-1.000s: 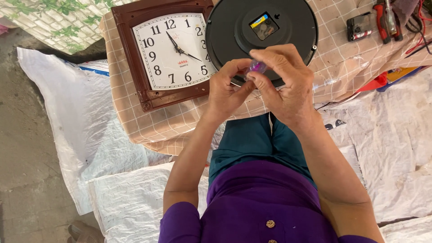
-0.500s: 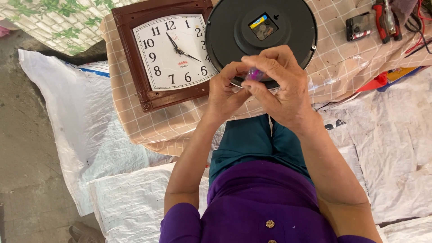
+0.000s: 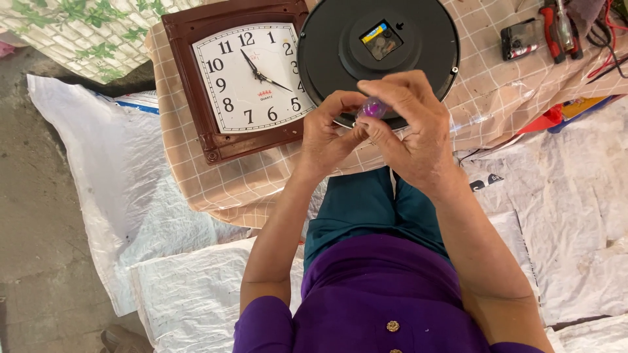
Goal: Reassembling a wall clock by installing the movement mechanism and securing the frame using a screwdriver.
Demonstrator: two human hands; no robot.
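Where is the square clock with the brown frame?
The square brown-framed clock lies face up on the checked cloth, upper left in the head view, beside the round black clock back.

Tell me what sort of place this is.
Probably an informal clock-repair spot set up at floor level: a square wall clock and a round clock turned face down lie on a low checked cloth, with hand tools beside and white sacks spread around.
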